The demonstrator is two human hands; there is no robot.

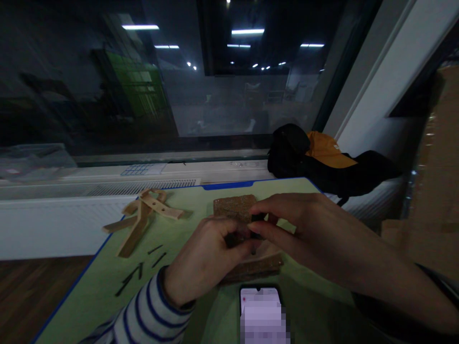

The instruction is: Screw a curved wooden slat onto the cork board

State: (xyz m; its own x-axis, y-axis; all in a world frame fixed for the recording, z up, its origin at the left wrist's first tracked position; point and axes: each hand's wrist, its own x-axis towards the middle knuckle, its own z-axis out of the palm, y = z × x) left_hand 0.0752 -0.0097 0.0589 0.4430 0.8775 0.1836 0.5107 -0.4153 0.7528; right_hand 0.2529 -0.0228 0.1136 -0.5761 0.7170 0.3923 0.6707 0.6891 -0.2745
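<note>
My left hand (206, 260), in a blue-and-white striped sleeve, is curled shut around a small dark piece (236, 238) over the green mat (100, 286). My right hand (290, 224) comes in from the right and pinches the same dark piece with thumb and forefinger. Both hands meet above a brown cork-like board (233, 206) and a wooden strip (256, 268) that lies under them. What the dark piece is, I cannot make out.
Several pale wooden slats (143, 215) lie crossed on the mat's left. Thin dark rods (138, 272) are scattered near my left wrist. A phone (261, 313) lies at the near edge. A black bag with an orange cap (326, 153) sits on the sill behind.
</note>
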